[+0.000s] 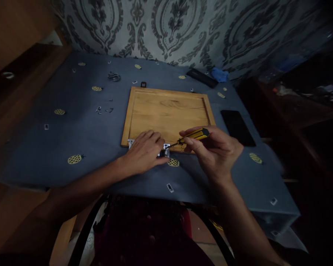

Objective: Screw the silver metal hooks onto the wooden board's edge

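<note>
Along its near edge, a framed wooden panel (169, 111) has a shiny metal fitting (166, 152), mostly hidden under my fingers. My left hand (147, 149) lies over that fitting, with the fingers on the panel side and the thumb below the edge, gripping it in place. In my right hand (216, 151) is a yellow and black screwdriver (194, 136), pinched between thumb and fingers. Its shaft slants down to the left, and the tip meets the right end of the fitting. Whether a screw sits under the tip, I cannot tell.
Several small screws (109, 110) lie on the blue tablecloth (94, 129) left of the panel. Farther back is a bunch of metal pieces (114, 76). A dark phone (238, 128) lies right of the panel; a black case (202, 77) and blue cloth (219, 74) sit near the curtain.
</note>
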The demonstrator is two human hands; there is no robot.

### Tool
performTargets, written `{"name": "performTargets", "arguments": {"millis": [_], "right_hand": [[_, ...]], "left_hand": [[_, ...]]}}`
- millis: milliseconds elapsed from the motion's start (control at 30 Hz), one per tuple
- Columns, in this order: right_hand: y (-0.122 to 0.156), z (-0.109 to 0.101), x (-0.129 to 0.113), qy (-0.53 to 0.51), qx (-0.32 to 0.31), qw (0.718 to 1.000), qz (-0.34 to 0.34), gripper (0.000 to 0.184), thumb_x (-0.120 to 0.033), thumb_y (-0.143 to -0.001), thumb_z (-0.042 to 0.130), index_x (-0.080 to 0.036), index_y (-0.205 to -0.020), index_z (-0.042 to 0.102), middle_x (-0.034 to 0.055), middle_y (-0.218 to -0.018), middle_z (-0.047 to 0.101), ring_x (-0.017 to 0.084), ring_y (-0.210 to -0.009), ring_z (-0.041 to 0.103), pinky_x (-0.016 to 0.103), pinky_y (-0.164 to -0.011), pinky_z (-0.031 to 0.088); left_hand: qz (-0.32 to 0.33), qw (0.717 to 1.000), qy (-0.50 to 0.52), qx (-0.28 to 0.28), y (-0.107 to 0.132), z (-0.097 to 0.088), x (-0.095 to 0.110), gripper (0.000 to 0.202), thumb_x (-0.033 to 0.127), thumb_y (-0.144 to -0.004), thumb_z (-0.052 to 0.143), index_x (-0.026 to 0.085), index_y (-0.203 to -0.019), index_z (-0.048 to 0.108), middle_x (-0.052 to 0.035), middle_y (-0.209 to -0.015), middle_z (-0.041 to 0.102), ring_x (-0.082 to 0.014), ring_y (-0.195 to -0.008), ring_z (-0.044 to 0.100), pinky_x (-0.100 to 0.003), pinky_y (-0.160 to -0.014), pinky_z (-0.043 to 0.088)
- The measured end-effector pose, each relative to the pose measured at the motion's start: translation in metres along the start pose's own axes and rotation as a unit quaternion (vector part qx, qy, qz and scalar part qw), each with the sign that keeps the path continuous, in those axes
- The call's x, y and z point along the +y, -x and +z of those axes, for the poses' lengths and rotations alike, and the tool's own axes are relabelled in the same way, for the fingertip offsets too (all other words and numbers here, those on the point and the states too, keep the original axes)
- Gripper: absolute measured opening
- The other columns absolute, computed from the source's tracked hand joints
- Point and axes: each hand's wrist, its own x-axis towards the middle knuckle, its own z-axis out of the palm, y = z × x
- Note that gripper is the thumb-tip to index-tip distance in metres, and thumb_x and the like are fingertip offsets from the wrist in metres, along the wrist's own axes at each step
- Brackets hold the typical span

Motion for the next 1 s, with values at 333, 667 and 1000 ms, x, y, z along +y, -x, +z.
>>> {"name": "performTargets", "arguments": {"millis": [333, 667, 1000], "right_hand": [[0.002, 0.006, -0.005, -0.015, 0.015, 0.999, 0.036, 0.005, -0.021, -0.087, 0.079, -0.023, -0.087, 0.075, -0.0031, -0.083, 0.077, 0.008, -0.052, 0.064, 0.022, -0.05, 0.053], [-0.017, -0.001, -0.019, -0.119, 0.175, 0.977, 0.005, 0.018, -0.04, -0.09, 0.077, -0.023, -0.086, 0.073, 0.0006, -0.081, 0.076, 0.01, -0.045, 0.059, 0.025, -0.038, 0.047], [0.006, 0.009, -0.003, -0.096, 0.068, 0.992, 0.052, 0.011, -0.033, -0.09, 0.078, -0.023, -0.09, 0.072, 0.0002, -0.086, 0.072, 0.009, -0.052, 0.063, 0.024, -0.045, 0.056]], "left_hand": [[-0.009, 1.0, 0.003, -0.014, 0.0, -0.003, 0.002, 0.041, 0.047, -0.096, 0.068, 0.011, -0.114, 0.065, -0.0121, -0.115, 0.064, -0.0302, -0.113, 0.056, -0.043, -0.098, 0.046], [0.003, 1.0, 0.004, -0.004, 0.001, -0.002, 0.0, 0.038, 0.047, -0.096, 0.067, 0.012, -0.111, 0.065, -0.0113, -0.113, 0.064, -0.0297, -0.111, 0.057, -0.043, -0.095, 0.048], [-0.006, 1.0, -0.003, -0.013, 0.0, -0.003, 0.002, 0.041, 0.048, -0.096, 0.067, 0.012, -0.114, 0.064, -0.0115, -0.115, 0.063, -0.03, -0.114, 0.056, -0.044, -0.099, 0.047]]}}
